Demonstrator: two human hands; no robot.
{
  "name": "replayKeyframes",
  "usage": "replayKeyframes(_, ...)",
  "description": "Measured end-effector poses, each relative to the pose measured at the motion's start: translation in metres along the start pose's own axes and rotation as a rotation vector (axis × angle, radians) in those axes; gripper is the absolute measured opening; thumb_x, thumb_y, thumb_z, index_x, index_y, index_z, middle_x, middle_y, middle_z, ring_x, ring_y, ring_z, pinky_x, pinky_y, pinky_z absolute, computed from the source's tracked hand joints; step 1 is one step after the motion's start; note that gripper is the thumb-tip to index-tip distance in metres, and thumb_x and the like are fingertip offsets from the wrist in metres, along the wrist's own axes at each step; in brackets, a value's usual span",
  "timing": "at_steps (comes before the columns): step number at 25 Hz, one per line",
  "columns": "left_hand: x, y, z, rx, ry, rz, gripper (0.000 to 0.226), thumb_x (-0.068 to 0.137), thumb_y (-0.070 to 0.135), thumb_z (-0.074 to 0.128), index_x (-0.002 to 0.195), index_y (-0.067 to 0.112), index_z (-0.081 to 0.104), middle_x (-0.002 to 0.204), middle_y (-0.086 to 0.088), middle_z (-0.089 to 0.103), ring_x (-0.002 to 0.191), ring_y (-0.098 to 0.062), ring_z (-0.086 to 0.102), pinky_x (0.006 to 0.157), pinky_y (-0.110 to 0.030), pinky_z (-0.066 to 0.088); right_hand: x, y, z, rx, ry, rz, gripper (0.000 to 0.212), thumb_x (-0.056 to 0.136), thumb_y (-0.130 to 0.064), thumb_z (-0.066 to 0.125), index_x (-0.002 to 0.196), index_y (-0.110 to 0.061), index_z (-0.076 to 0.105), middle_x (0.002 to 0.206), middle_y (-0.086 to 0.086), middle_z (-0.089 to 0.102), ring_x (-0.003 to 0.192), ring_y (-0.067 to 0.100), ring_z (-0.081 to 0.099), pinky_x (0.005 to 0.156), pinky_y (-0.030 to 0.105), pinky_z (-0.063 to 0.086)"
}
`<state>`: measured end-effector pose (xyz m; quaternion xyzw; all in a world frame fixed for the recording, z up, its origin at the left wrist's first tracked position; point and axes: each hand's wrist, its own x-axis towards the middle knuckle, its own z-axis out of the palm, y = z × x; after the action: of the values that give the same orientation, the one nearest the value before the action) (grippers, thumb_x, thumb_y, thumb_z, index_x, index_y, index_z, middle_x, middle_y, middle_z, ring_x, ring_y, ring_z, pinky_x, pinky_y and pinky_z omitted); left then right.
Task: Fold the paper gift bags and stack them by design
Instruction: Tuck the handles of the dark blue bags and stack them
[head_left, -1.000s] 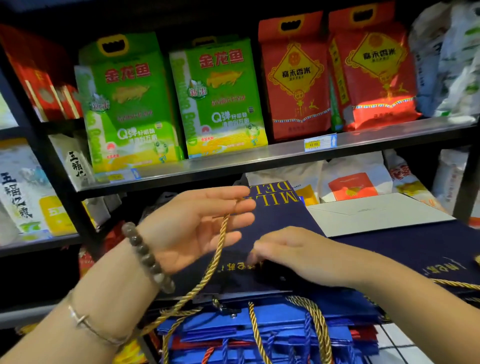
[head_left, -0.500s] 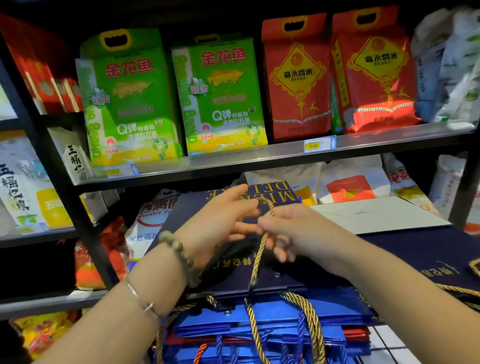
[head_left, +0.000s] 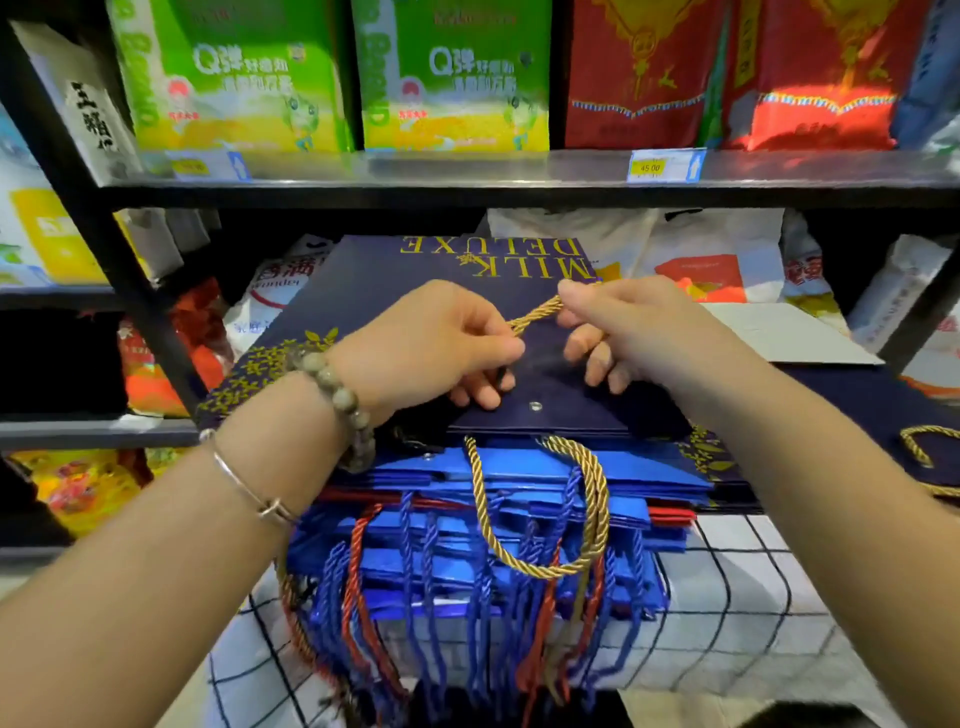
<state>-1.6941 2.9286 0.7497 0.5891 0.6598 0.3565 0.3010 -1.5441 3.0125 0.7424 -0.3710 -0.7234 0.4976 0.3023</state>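
Left hand (head_left: 431, 343) and right hand (head_left: 634, 327) both pinch the gold cord (head_left: 535, 313) of a navy bag (head_left: 415, 280) lying flat atop the blue stack (head_left: 519, 493); a hard tug could drag it askew.

Both pinching, forearms converging: left grip (head_left: 427, 347), right grip (head_left: 638, 332).

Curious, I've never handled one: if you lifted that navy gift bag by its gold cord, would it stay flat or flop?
Probably stays flat: the navy bag lies crisp-edged on the blue bags. The gold cord, pinched between left hand and right hand, looks limp; another gold loop droops over the stack's front. Likely light: folded paper.
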Motion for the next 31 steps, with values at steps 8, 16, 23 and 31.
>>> replayKeyframes(8, -0.009, 0.000, 0.018, -0.078, 0.138, 0.182, 0.034, 0.076, 0.000, 0.069, 0.088, 0.018, 0.043, 0.064, -0.008, 0.065, 0.059, -0.017, 0.064, 0.054, -0.025, 0.049, -0.020, 0.015, 0.007, -0.416, -0.099, -0.640, 0.031, 0.077, -0.029, 0.066, 0.104, -0.039, 0.056, 0.111, -0.011, 0.056, 0.105, 0.003, 0.054, 0.089, 0.015, 0.043)
replayKeyframes(16, -0.014, -0.010, 0.017, -0.129, 0.149, 0.187, 0.033, 0.080, 0.006, 0.067, 0.105, 0.020, 0.050, 0.064, 0.001, 0.070, 0.060, -0.006, 0.064, 0.061, -0.020, 0.051, -0.017, 0.015, 0.002, -0.231, -0.124, -0.534, 0.011, 0.070, -0.020, 0.073, 0.076, -0.029, 0.069, 0.073, -0.011, 0.072, 0.071, 0.003, 0.065, 0.071, 0.017, 0.049)
replayKeyframes(23, -0.042, -0.017, 0.020, 0.611, 0.153, 0.078, 0.048, 0.073, 0.058, 0.060, 0.116, 0.037, 0.060, 0.121, 0.015, 0.061, 0.113, -0.009, 0.053, 0.091, -0.027, 0.040, -0.014, 0.013, -0.009, -0.642, -0.168, -0.569, 0.005, 0.078, -0.022, 0.066, 0.081, -0.023, 0.070, 0.074, -0.025, 0.059, 0.073, -0.011, 0.055, 0.070, 0.005, 0.039)
replayKeyframes(31, -0.042, -0.023, 0.013, 0.618, 0.191, 0.218, 0.049, 0.068, 0.066, 0.059, 0.105, 0.035, 0.068, 0.107, 0.011, 0.069, 0.104, -0.014, 0.061, 0.085, -0.038, 0.047, -0.012, 0.009, -0.006, -0.775, -0.237, -0.661, 0.019, 0.078, -0.026, 0.059, 0.083, -0.015, 0.073, 0.078, -0.016, 0.062, 0.080, 0.000, 0.055, 0.071, 0.009, 0.039)
